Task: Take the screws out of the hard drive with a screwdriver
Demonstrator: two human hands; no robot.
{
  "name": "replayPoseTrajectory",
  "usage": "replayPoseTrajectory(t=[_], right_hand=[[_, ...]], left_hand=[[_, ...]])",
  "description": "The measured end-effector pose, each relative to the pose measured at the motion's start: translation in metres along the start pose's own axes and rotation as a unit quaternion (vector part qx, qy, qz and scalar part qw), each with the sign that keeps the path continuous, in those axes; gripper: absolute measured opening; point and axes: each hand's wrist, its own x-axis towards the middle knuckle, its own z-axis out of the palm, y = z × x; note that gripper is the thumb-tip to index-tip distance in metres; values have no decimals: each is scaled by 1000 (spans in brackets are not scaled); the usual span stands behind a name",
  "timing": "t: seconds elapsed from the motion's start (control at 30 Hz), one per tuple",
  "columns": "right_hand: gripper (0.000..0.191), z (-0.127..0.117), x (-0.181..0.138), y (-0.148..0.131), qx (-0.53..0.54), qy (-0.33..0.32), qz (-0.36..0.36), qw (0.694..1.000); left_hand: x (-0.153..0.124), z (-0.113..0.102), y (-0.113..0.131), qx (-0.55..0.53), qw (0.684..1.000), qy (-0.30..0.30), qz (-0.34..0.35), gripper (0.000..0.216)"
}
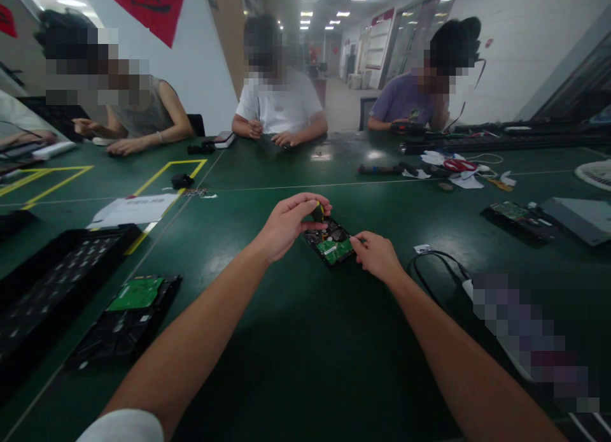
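In front of me on the green table lies a hard drive (pixel 334 243) with a green circuit board on its upper face. My left hand (pixel 286 224) is closed round a short black-and-yellow screwdriver (pixel 319 210), held upright over the far part of the drive. Its tip is too small to make out. With thumb and fingers, my right hand (pixel 377 254) pinches the drive's right edge. Another hard drive (pixel 138 311), also with a green board, lies to the left of my left forearm.
At left is a long black tray (pixel 62 276) with small pieces in it, and a white paper (pixel 133 211). On the right are another drive (pixel 520 220), a grey box (pixel 580 219) and a black cable (pixel 436 252). Three people sit across the table, a fourth partly visible left.
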Motion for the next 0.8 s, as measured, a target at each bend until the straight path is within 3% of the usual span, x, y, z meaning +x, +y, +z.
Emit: replayPoseTrajectory(t=[0.47, 0.8], right_hand=[[29, -1, 0, -3, 22, 10, 36, 999], [28, 1, 0, -1, 3, 18, 21, 1000]], left_hand=[[0, 2, 2, 16, 1000, 1, -2, 24], [1, 2, -1, 12, 1000, 5, 1, 24]])
